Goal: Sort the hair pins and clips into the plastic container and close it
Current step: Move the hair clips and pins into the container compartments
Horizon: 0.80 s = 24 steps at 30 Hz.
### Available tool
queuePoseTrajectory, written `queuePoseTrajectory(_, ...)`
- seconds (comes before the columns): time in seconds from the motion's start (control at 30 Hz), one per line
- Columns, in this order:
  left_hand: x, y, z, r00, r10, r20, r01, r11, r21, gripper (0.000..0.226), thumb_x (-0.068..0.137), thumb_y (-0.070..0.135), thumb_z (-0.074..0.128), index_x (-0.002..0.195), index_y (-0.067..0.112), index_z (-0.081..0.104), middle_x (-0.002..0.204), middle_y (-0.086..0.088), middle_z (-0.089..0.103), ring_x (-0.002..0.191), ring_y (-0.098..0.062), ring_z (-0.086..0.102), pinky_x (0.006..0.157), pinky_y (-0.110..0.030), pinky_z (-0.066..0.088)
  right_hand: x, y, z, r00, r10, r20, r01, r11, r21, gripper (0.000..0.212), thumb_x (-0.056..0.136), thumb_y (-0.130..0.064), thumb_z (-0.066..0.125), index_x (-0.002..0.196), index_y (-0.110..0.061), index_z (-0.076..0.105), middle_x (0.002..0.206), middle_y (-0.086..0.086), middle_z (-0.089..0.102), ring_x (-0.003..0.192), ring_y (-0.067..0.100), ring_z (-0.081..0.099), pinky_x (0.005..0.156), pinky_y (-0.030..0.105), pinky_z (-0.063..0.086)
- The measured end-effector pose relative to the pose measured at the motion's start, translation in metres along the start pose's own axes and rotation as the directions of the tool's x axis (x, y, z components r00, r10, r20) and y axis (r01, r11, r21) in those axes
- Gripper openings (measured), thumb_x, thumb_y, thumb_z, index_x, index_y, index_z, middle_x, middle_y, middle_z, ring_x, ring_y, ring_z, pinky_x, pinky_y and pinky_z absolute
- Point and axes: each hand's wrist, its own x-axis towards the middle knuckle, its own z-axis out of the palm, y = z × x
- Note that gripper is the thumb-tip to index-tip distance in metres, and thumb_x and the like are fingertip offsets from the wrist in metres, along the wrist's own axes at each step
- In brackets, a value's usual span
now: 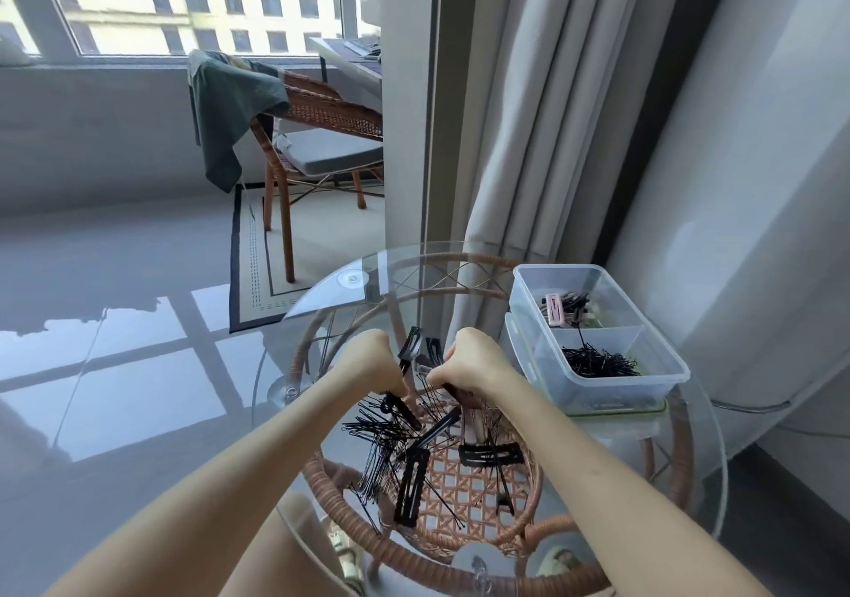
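Observation:
A heap of thin black hair pins [386, 444] and flat black snap clips [490, 454] lies on a round glass table [703, 458]. My left hand [375, 359] is curled at the far edge of the heap, fingers down on a black clip. My right hand [473, 359] is closed around a bunch of pins and clips beside it. A clear plastic container [598, 334] stands open at the right, its far compartment holding pink and dark clips [563, 309], its near compartment black pins [598, 362].
The container sits on its lid [616, 412] near the table's right side. A curtain [529, 113] hangs behind the table. A rattan chair [317, 136] with a green cloth stands further back on a rug. Glossy floor lies to the left.

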Motion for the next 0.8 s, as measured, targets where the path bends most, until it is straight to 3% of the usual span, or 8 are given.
queuePoseTrajectory(0.13, 0.000, -0.004, -0.004, 0.999, -0.046, 0.003, 0.046, 0.987, -0.152, 0.029, 0.062, 0.009, 0.079, 0.087, 0.000, 0.069, 0.082, -0.011, 0.072, 0.076, -0.022, 0.070, 0.071, -0.032, 0.059, -0.008, -0.003, 0.009, 0.976, -0.191, -0.106, 0.150, 0.941, -0.305, 0.030, 0.088, -0.015, 0.054, 0.062, -0.009, 0.041, 0.077, 0.012, 0.056, 0.074, 0.030, 0.054, 0.059, 0.028, 0.036)
queuePoseTrajectory(0.23, -0.001, -0.006, -0.010, 0.997, -0.061, 0.038, 0.070, 0.952, -0.299, 0.027, 0.060, 0.003, 0.076, 0.085, -0.007, 0.070, 0.078, -0.015, 0.071, 0.066, -0.023, 0.066, 0.077, -0.039, 0.057, -0.011, 0.000, 0.015, 0.947, -0.271, -0.172, 0.206, 0.924, -0.322, 0.031, 0.092, -0.018, 0.051, 0.063, -0.010, 0.043, 0.081, 0.014, 0.062, 0.079, 0.033, 0.059, 0.061, 0.029, 0.037)
queuePoseTrajectory(0.4, -0.009, -0.008, -0.023, 0.992, -0.057, 0.112, 0.100, 0.899, -0.426, 0.030, 0.065, -0.003, 0.075, 0.092, -0.012, 0.067, 0.082, -0.016, 0.066, 0.057, -0.016, 0.062, 0.058, -0.023, 0.059, -0.011, 0.013, 0.009, 0.968, -0.050, -0.247, 0.095, 0.980, 0.173, 0.033, 0.085, -0.020, 0.058, 0.053, -0.009, 0.057, 0.055, 0.005, 0.058, 0.057, 0.022, 0.057, 0.050, 0.025, 0.039)
queuePoseTrajectory(0.5, -0.016, -0.006, -0.038, 0.989, -0.038, 0.141, 0.104, 0.863, -0.495, 0.023, 0.067, -0.005, 0.074, 0.088, -0.011, 0.065, 0.078, -0.014, 0.065, 0.060, -0.016, 0.062, 0.046, -0.016, 0.052, -0.027, 0.016, -0.009, 0.973, -0.008, -0.232, 0.129, 0.849, 0.512, 0.032, 0.085, -0.018, 0.062, 0.055, -0.012, 0.064, 0.051, -0.003, 0.060, 0.047, 0.007, 0.055, 0.051, 0.020, 0.043)
queuePoseTrajectory(0.6, -0.021, 0.004, -0.055, 0.992, -0.013, 0.125, 0.081, 0.824, -0.560, 0.011, 0.068, -0.008, 0.072, 0.074, -0.006, 0.063, 0.070, -0.011, 0.063, 0.058, -0.015, 0.061, 0.046, -0.014, 0.053, -0.039, 0.023, -0.037, 0.963, 0.003, -0.271, 0.184, 0.726, 0.663, 0.024, 0.084, -0.019, 0.066, 0.062, -0.010, 0.069, 0.057, 0.000, 0.065, 0.049, 0.007, 0.053, 0.050, 0.016, 0.040)
queuePoseTrajectory(0.63, -0.023, 0.009, -0.060, 0.993, 0.001, 0.118, 0.068, 0.817, -0.573, 0.010, 0.068, -0.008, 0.072, 0.072, -0.006, 0.063, 0.069, -0.012, 0.063, 0.058, -0.016, 0.061, 0.047, -0.014, 0.053, -0.040, 0.029, -0.048, 0.940, 0.013, -0.340, 0.221, 0.736, 0.640, 0.024, 0.083, -0.019, 0.067, 0.061, -0.010, 0.069, 0.056, 0.000, 0.066, 0.051, 0.007, 0.054, 0.053, 0.017, 0.041)
queuePoseTrajectory(0.7, -0.023, 0.022, -0.070, 0.994, 0.027, 0.107, 0.042, 0.804, -0.593, 0.009, 0.069, -0.009, 0.071, 0.075, -0.007, 0.064, 0.070, -0.013, 0.063, 0.057, -0.015, 0.062, 0.046, -0.014, 0.053, -0.036, 0.048, -0.074, 0.861, 0.034, -0.508, 0.230, 0.865, 0.447, 0.025, 0.083, -0.021, 0.066, 0.062, -0.008, 0.070, 0.057, 0.005, 0.068, 0.053, 0.012, 0.055, 0.055, 0.023, 0.042)
queuePoseTrajectory(0.8, -0.015, 0.053, -0.083, 0.993, 0.086, 0.084, -0.013, 0.769, -0.639, 0.015, 0.070, -0.008, 0.071, 0.083, -0.009, 0.064, 0.070, -0.012, 0.062, 0.057, -0.015, 0.061, 0.043, -0.013, 0.051, -0.019, 0.082, -0.112, 0.795, 0.009, -0.607, 0.001, 1.000, 0.015, 0.025, 0.082, -0.025, 0.065, 0.065, -0.006, 0.067, 0.061, 0.014, 0.063, 0.063, 0.031, 0.056, 0.057, 0.031, 0.039)
